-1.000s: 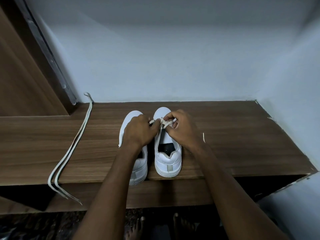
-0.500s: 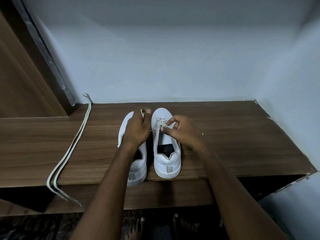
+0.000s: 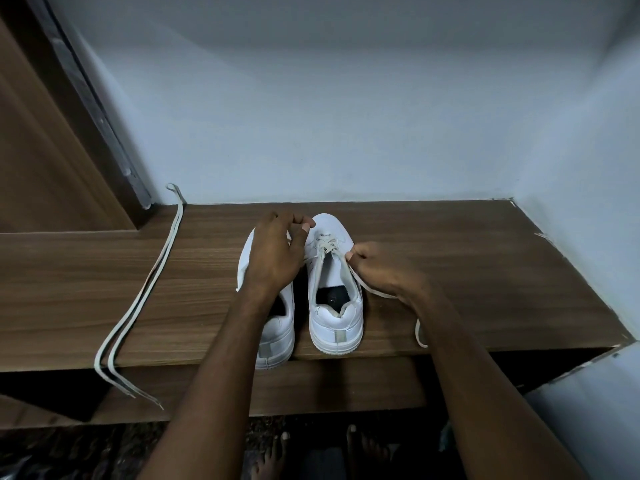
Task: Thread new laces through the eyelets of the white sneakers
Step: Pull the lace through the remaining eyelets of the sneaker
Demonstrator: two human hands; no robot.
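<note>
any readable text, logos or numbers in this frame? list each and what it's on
None readable.
Right sneaker: grey heel tab, no lettering that can be made out.
Left sneaker: grey heel patch, too blurred to tell.
Laces, wooden shelf, wall: no print visible.

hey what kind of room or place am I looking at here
Probably a home, perhaps a bedroom or entry corner, though it's hard to be sure. A low wooden ledge runs along plain painted walls, a wooden panel stands at left, and bare feet show below.
</note>
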